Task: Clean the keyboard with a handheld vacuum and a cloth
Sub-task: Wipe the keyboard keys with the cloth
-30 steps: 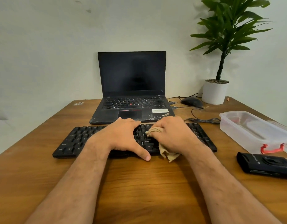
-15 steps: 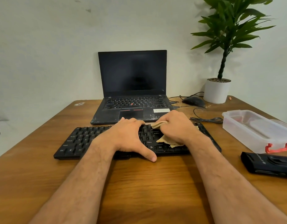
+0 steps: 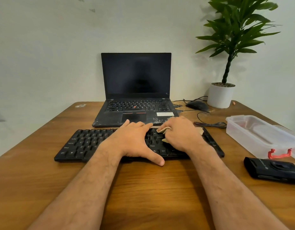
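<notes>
Black keyboard (image 3: 87, 143) on the wooden counter (image 3: 143, 188), both hands on it.
The left hand (image 3: 133, 140) lies flat, fingers straight, steadying the keys; the right hand (image 3: 180, 133) curls round a beige cloth (image 3: 162, 130), seemingly pressing it on the keyboard's right half. The handheld vacuum (image 3: 272, 170) lies near the right edge.

You had the black keyboard (image 3: 87, 145) lying flat on the wooden table, its long side running left to right, with the middle and right-hand keys covered by your hands. The beige cloth (image 3: 163, 130) was bunched under your right hand on the right part of the keys, only its edges showing at the fingers and at the far right. The black handheld vacuum (image 3: 272, 170) lay flat on the table at the right, apart from the keyboard.
</notes>
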